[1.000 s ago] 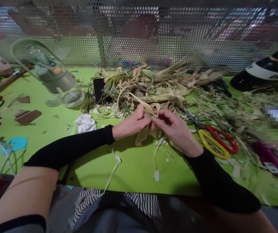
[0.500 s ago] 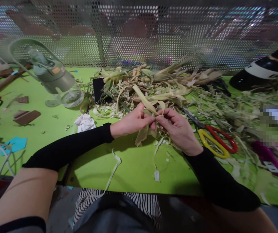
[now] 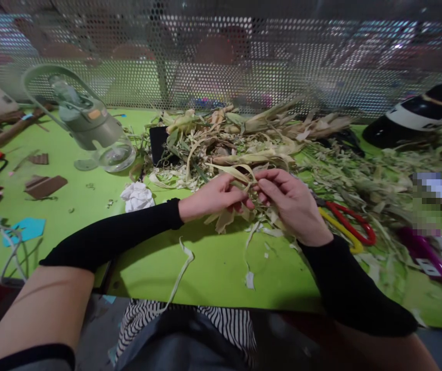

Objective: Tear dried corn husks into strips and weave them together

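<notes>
Between my fingers is a pale yellow strip of corn husk [image 3: 232, 169], bent into a loop near the fingertips. My left hand [image 3: 218, 197] is closed on its left part, thumb against the fingers. My right hand [image 3: 292, 206] pinches the strip at the loop's right side. Loose husk pieces [image 3: 224, 221] hang or lie just under the hands; which of them are held I cannot tell. Behind the fingers spreads a heap of dried corn husks [image 3: 244, 139]. Scissors with red and yellow handles [image 3: 350, 219] lie right of my right hand, their blades mostly hidden behind it.
A grey-green bottle [image 3: 89, 121] leans at the back left, with crumpled white paper [image 3: 137, 197] nearer. A black phone-like slab [image 3: 158, 145] stands by the heap. Shredded husk [image 3: 360, 170] covers the right, beside a dark bottle [image 3: 402, 121]. A perforated metal screen [image 3: 221, 62] closes the back.
My right hand has shifted slightly right and turned, now covering the scissor blades. The strip's free end, raised half a second ago, has swung down and lies flatter to the left.
</notes>
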`<state>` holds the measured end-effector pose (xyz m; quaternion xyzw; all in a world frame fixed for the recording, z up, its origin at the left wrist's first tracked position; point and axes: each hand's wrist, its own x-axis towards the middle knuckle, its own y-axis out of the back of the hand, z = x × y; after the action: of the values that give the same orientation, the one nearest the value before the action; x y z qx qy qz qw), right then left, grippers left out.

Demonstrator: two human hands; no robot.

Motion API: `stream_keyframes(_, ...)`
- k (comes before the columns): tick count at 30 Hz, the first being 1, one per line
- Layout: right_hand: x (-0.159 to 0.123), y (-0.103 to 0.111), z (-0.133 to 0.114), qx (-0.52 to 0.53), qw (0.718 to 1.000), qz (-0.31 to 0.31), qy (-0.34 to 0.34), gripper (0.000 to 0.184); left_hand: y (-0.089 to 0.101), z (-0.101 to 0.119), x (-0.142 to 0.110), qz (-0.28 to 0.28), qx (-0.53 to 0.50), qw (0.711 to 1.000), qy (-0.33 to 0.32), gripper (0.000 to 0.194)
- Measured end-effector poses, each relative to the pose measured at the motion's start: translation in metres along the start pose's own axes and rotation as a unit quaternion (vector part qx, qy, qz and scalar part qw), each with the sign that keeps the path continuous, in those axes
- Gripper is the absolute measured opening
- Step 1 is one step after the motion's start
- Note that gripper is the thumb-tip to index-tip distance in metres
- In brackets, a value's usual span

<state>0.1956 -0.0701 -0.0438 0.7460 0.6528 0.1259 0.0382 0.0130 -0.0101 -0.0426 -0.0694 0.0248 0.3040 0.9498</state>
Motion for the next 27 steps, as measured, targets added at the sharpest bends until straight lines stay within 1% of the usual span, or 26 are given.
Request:
stream_keyframes(1, 0.0, 0.0, 0.001, -0.009, 1.0, 0.004, 0.009, 0.021, -0.001, 0.0, 0.0, 0.011, -0.016, 1.0, -0.003, 0.003)
stream_keyframes(4, 0.0, -0.002, 0.002, -0.067, 0.997, 0.01, 0.048, 0.022, -0.001, -0.001, 0.0, 0.039, -0.042, 0.998, -0.003, 0.011)
stream_keyframes(7, -0.002, -0.002, -0.002, -0.137, 0.987, 0.036, 0.076, 0.023, -0.001, -0.004, 0.002, 0.031, -0.033, 0.999, 0.01, 0.01)
stream_keyframes(9, -0.003, -0.001, -0.007, -0.155, 0.985, 0.04, 0.067, 0.027, -0.001, -0.005, 0.002, 0.016, -0.024, 0.999, 0.016, 0.011)
stream_keyframes(11, -0.004, -0.001, -0.009, -0.153, 0.987, 0.013, 0.041, 0.031, -0.002, -0.006, 0.001, 0.003, -0.021, 1.0, 0.02, 0.011)
stream_keyframes(13, -0.004, -0.002, -0.009, -0.122, 0.992, -0.015, 0.005, 0.032, -0.003, -0.006, 0.0, -0.006, -0.024, 0.999, 0.025, 0.013)
stream_keyframes(15, -0.004, -0.003, -0.006, -0.069, 0.997, -0.02, -0.018, 0.03, -0.004, -0.006, -0.002, -0.005, -0.026, 0.999, 0.026, 0.017)
stream_keyframes(18, -0.003, -0.004, 0.0, -0.02, 1.0, -0.015, -0.018, 0.027, -0.004, -0.006, -0.003, 0.01, -0.023, 0.999, 0.019, 0.019)
stream_keyframes(21, -0.005, -0.005, 0.0, -0.04, 0.999, -0.002, -0.004, 0.025, -0.003, -0.006, -0.003, 0.024, -0.014, 0.999, 0.022, 0.012)
stream_keyframes(23, -0.006, -0.005, -0.002, -0.065, 0.998, 0.011, 0.007, 0.026, -0.003, -0.006, -0.003, 0.02, -0.005, 0.999, 0.03, 0.01)
stream_keyframes(24, -0.006, -0.005, -0.004, -0.076, 0.997, 0.004, 0.006, 0.027, -0.004, -0.006, -0.003, 0.012, -0.001, 0.999, 0.038, 0.009)
stream_keyframes(27, -0.007, -0.006, -0.007, -0.108, 0.992, -0.06, -0.014, 0.03, -0.006, -0.007, -0.003, -0.02, -0.003, 0.997, 0.071, 0.009)
